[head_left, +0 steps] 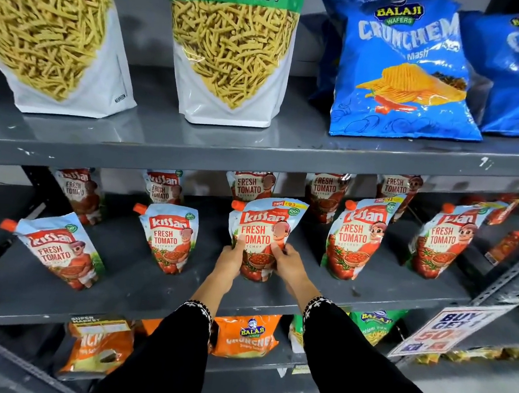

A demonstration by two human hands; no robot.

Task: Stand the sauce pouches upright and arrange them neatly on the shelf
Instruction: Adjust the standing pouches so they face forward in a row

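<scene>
Pouch in the grip: the middle ketchup pouch [262,237] stands upright on the grey middle shelf [148,287], in the front row, label toward the camera.
Left hand: the left hand [230,260] grasps the lower left side of this pouch, thumb on its front.
Right hand: the right hand [287,260] grasps the lower right side, thumb also on the front.
Just left of the grip: one pouch [170,238] stands upright, apart from the held one.
Further left: one pouch [60,248] leans back and to the side, and probably needs correction.
Right of the grip: two front pouches, the nearer [357,237] and the farther [444,242], both a little tilted.
Behind the grip: five pouches in the back row, partly hidden under the upper shelf; beyond the last one, something red seems to lie flat, but I cannot tell what.
Count: five pouches in front, five behind, two hands.
Risk: the pouch is soft, and its spout makes the top heavy. If both hands let go before the base sits flat, I think it can fall forward off the shelf edge or sideways.
</scene>
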